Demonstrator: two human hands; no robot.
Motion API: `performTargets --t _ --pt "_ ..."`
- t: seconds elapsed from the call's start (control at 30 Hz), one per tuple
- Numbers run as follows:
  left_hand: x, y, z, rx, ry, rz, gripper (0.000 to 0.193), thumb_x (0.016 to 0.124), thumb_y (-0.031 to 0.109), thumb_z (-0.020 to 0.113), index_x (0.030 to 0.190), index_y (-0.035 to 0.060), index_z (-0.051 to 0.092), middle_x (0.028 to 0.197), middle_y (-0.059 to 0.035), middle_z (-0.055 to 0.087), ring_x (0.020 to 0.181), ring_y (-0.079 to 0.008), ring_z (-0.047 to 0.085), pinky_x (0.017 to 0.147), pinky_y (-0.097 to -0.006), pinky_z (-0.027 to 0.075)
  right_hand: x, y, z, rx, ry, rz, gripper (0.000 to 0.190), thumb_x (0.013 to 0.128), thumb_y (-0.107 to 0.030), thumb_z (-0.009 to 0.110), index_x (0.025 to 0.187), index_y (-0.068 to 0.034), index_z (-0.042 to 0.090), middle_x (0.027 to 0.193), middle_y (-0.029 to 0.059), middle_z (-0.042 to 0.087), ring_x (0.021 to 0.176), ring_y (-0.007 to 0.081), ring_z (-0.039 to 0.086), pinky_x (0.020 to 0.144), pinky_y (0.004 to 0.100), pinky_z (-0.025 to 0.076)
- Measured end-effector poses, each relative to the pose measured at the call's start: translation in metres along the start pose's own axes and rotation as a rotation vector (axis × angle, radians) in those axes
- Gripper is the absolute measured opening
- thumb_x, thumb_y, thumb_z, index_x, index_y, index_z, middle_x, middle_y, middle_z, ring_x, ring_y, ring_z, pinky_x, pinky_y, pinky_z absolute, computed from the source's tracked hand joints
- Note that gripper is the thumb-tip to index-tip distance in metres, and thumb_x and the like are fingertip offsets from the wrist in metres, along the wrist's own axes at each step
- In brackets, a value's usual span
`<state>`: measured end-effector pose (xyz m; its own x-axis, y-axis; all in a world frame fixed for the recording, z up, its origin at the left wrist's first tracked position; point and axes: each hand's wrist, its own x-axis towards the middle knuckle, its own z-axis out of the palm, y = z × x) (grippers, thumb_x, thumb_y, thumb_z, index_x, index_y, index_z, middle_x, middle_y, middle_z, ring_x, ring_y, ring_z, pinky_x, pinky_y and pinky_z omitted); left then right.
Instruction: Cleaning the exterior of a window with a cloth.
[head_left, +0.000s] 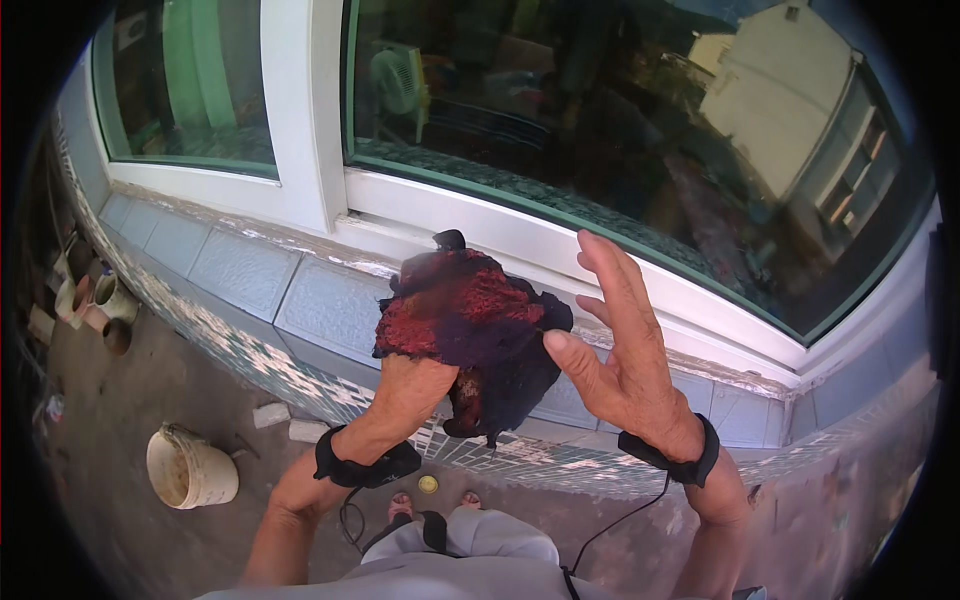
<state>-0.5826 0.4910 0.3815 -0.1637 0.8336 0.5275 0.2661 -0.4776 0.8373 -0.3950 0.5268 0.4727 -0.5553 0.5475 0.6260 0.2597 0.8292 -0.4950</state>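
Observation:
A ragged red and black cloth is bunched over the tiled window ledge, its dark lower end hanging past the ledge's front edge. My left hand reaches up under the cloth and bears it; the fabric covers its fingers. To the right, my right hand is raised with its fingers apart and holds nothing. Its thumb tip comes close to the cloth's right edge; whether they touch I cannot tell. Both wrists wear black straps with small devices and cables.
Behind the ledge stands a white-framed window with reflecting glass. Mosaic tiles face the wall below. On the ground are a dirty white bucket, two pale blocks, a yellow round object and several containers.

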Motion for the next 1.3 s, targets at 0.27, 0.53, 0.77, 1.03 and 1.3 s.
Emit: performTargets --t 0.27,0.53,0.77,1.03,1.3 --pt "0.006 0.027 0.007 -0.036 -0.239 -0.057 0.032 0.088 0.015 0.058 0.118 0.0021 0.054 0.107 -0.0151 0.061 0.094 -0.0250 0.060 0.083 -0.0358 0.046 0.013 0.024 0.001 -0.115 -0.052 -0.272 0.059 0.061 0.019 0.052 0.114 -0.006 0.060 0.120 0.0174 0.052 0.109 0.0329 0.051 0.090 0.0329 0.045" --pt "0.036 -0.036 -0.086 0.523 0.374 0.377 0.039 0.081 -0.002 0.055 0.119 0.0006 0.051 0.116 -0.0192 0.053 0.107 -0.0346 0.051 0.094 -0.0404 0.040 0.198 -0.034 -0.126 -0.610 0.685 -0.787 0.038 0.076 0.001 0.061 0.113 -0.007 0.062 0.113 0.0067 0.061 0.109 0.0209 0.054 0.095 0.0341 0.041" --pt "0.051 -0.056 -0.093 0.721 0.464 0.272 0.047 0.081 -0.003 0.051 0.126 -0.0003 0.040 0.128 -0.0219 0.035 0.122 -0.0361 0.035 0.103 -0.0443 0.029 0.224 -0.040 -0.027 -1.430 0.621 -0.851 0.033 0.080 -0.021 0.061 0.106 -0.001 0.059 0.102 0.0165 0.062 0.097 0.0275 0.059 0.087 0.0376 0.045" --pt "0.052 -0.062 -0.090 0.735 0.430 0.267 0.046 0.083 0.000 0.051 0.128 0.0030 0.041 0.135 -0.0197 0.034 0.127 -0.0353 0.034 0.106 -0.0439 0.028 0.166 0.059 0.033 -1.033 -0.045 -1.021 0.029 0.073 -0.016 0.065 0.103 -0.014 0.066 0.100 0.0007 0.057 0.112 0.0195 0.046 0.090 0.0383 0.037" --pt "0.026 -0.064 -0.098 0.879 0.328 0.156 0.040 0.079 -0.004 0.054 0.119 0.0044 0.051 0.140 -0.0210 0.030 0.129 -0.0386 0.032 0.106 -0.0442 0.029 0.082 0.080 -0.024 -0.965 -0.179 -0.875 0.028 0.069 -0.015 0.063 0.096 -0.010 0.069 0.094 0.0022 0.060 0.107 0.0199 0.051 0.091 0.0421 0.039"
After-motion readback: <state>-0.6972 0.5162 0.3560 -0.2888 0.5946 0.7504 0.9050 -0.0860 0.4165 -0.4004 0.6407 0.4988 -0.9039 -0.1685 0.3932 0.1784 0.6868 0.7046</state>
